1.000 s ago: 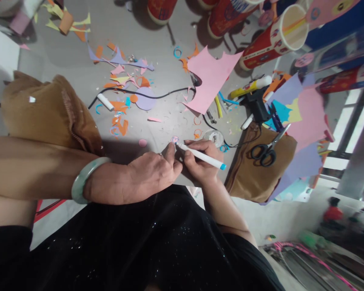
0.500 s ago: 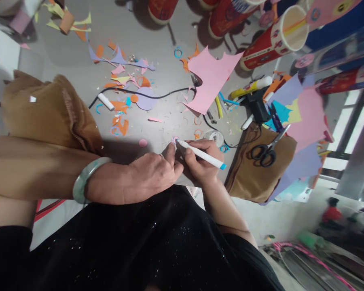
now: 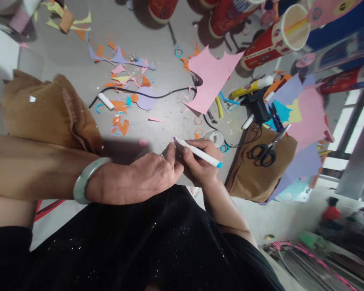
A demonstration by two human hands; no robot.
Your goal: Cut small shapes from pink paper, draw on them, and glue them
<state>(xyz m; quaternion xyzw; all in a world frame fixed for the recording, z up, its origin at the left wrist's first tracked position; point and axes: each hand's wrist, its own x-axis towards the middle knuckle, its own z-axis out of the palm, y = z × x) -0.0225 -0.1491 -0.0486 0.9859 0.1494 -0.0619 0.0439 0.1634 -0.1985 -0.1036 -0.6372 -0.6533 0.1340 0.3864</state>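
Note:
A white marker point(image 3: 200, 154) with a blue end is gripped in my right hand point(image 3: 202, 165), its fingers closed round the barrel. Its tip touches a small pink paper disc point(image 3: 175, 139) that bears blue marks. My left hand point(image 3: 151, 176), a jade-coloured bangle at its wrist, keeps this disc against the table with the index fingertip, the other fingers curled under. Part of the disc is covered by the finger and the marker tip. Another small pink disc point(image 3: 143, 142) lies a little left of my fingertips.
Paper scraps point(image 3: 119, 107), a black cable point(image 3: 157, 97) and a cut pink sheet point(image 3: 214, 79) lie beyond my hands. To the right, black scissors point(image 3: 268, 151) rest on a brown pouch point(image 3: 255, 184). A brown cushion point(image 3: 45, 115) sits left; red paper cups point(image 3: 262, 48) stand at the back.
The rear end of the marker has swung slightly left and down, while its tip stays at the disc. My left hand has hardly moved.

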